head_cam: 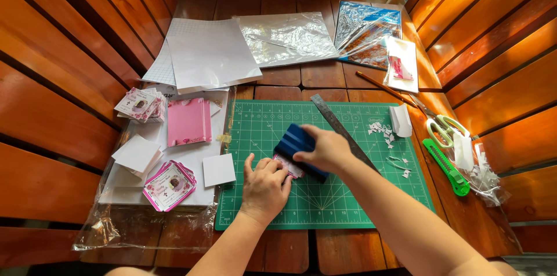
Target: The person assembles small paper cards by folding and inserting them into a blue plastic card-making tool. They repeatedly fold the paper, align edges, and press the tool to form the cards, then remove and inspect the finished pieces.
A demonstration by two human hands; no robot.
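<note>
Green gridded cutting mat (348, 195) lies on the wooden slat table (290, 250), & both our hands work near its middle. Our right hand (328, 148) is closed over the top of a dark blue plastic squeegee block (293, 143), fingers curled round its upper edge, pressing it down onto a small pink-and-white printed card (288, 167) that peeks out beneath it. Our left hand (266, 186) lies flat on the mat just left of the block, fingers close together & stretched fwd, tips touching the card's near edge; thumb sticks out to the left. A steel ruler (336, 125) runs diagonally behind the right hand, partly hidden by the wrist. Tiny white paper scraps (382, 130) sit on the mat's upper right. Off the mat's right edge: white-and-green scissors (444, 128), a bright green utility knife (445, 167), a pencil (380, 86) further back. To the left, on a clear plastic sleeve (145, 229), we see a stack of pink-bordered printed cards (168, 185), a blank white square (219, 170) touching the mat's edge, a pile of white squares (136, 155), a pink sheet (188, 121) & another card stack (141, 105). At the back lie white paper sheets (209, 55), a crinkled clear film (287, 37) & shiny blue packets (366, 32).
</note>
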